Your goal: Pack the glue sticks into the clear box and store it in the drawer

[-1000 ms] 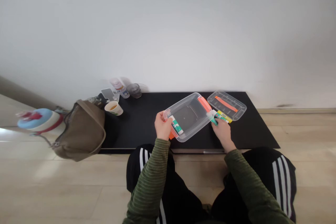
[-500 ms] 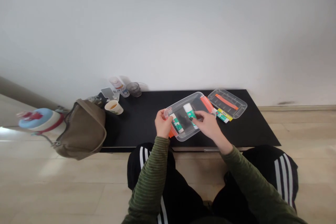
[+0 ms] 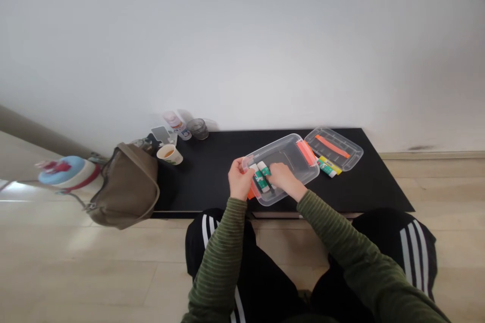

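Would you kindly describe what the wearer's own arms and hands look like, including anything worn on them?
Both arms wear long, dark green sleeves: the left sleeve and right sleeve show fine, lighter bands running around the arm. The left hand and right hand are without gloves.

A black tabletop (image 3: pixel 215 176) is occupied at its left end by a brown bag (image 3: pixel 127 189), partly hung over the edge. Next to the bag a paper cup (image 3: pixel 170 155) is placed, and behind it a pale bottle (image 3: pixel 177 125) and a dark see-through cup (image 3: pixel 198 129) are stood. At the right an orange-barred lid (image 3: pixel 333 148) is laid — its near edge is lined by a yellow stick (image 3: pixel 331 164) and a green-and-white stick (image 3: pixel 327 167).
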A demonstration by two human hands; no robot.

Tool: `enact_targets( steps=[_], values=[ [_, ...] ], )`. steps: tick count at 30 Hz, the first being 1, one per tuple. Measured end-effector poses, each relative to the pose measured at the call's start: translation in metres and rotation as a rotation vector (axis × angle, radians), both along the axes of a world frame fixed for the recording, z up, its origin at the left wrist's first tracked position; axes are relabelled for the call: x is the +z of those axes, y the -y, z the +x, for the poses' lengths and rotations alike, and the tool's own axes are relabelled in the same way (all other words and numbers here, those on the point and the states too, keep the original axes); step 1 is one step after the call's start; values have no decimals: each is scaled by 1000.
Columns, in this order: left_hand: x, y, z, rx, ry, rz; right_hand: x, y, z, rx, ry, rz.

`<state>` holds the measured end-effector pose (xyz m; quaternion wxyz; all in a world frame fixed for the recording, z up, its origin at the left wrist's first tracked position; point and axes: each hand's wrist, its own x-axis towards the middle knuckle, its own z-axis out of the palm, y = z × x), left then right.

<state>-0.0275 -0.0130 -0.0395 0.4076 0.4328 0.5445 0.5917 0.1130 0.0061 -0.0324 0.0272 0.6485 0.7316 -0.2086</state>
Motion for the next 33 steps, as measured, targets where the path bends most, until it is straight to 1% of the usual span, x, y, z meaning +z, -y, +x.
enact_targets(
  steps=[4, 11, 14, 16, 17, 18, 19, 21, 23, 24, 25, 26, 27, 28, 30, 33],
  values=[
    [0, 1, 1, -3, -61, 25, -6, -1, 2, 7, 3, -13],
    [2, 2, 1, -11, -84, 37, -11, 2, 1, 12, -29, -10],
    [3, 2, 0, -13, -96, 35, -7, 4, 0, 1, -51, 21],
    [3, 1, 0, -17, -96, 31, 1, 10, 3, -5, -71, 63],
    [2, 0, -1, -20, -89, 28, 5, 15, 7, -8, -95, 106],
    [0, 0, -1, -23, -75, 22, 10, 22, 11, -14, -144, 182],
    [-1, -1, -2, -25, -56, 16, 15, 30, 18, -29, -220, 294],
    [-4, -3, -2, -24, -16, 1, 21, 49, 37, -111, -418, 603],
    [-5, -4, -2, -15, 5, -9, 20, 64, 64, -285, -565, 897],
    [-4, -4, -2, -8, 9, -11, 17, 68, 79, -389, -587, 986],
    [-3, -3, -1, -1, 9, -13, 11, 70, 95, -488, -588, 1039],
    [-2, -3, -1, 4, 8, -13, 4, 69, 111, -558, -577, 1053],
    [-1, -3, 0, 7, 6, -12, -5, 66, 127, -601, -557, 1030],
    [-1, -3, 0, 8, 5, -11, -14, 62, 141, -608, -526, 974],
    [0, -2, 1, 3, 5, -3, -35, 52, 164, -575, -428, 845],
    [-1, -3, 1, -11, 6, 6, -62, 43, 182, -518, -248, 673]
  ],
)
